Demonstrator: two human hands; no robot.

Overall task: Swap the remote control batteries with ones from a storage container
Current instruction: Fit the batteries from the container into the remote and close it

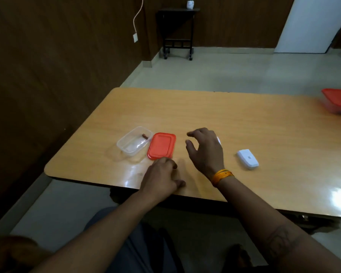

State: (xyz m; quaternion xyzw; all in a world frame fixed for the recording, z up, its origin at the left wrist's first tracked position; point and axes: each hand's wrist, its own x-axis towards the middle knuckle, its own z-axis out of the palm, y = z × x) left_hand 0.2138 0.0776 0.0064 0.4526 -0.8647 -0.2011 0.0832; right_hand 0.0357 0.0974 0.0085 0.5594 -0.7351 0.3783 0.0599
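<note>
A clear plastic container [133, 142] stands open on the wooden table [244, 125], with a small dark battery [145, 136] lying at its far end. Its orange lid [161, 145] lies flat just right of it. My left hand [162, 176] rests on the table at the lid's near edge, fingers curled and nothing visible in them. My right hand [205, 149] hovers right of the lid with fingers spread and empty. A white object [219, 140] peeks out behind it, mostly hidden. A white remote part [247, 159] lies further right.
A second container with an orange lid [338, 101] sits at the table's far right edge. The table's near edge runs just below my left hand. A black side table [177, 32] stands against the far wall.
</note>
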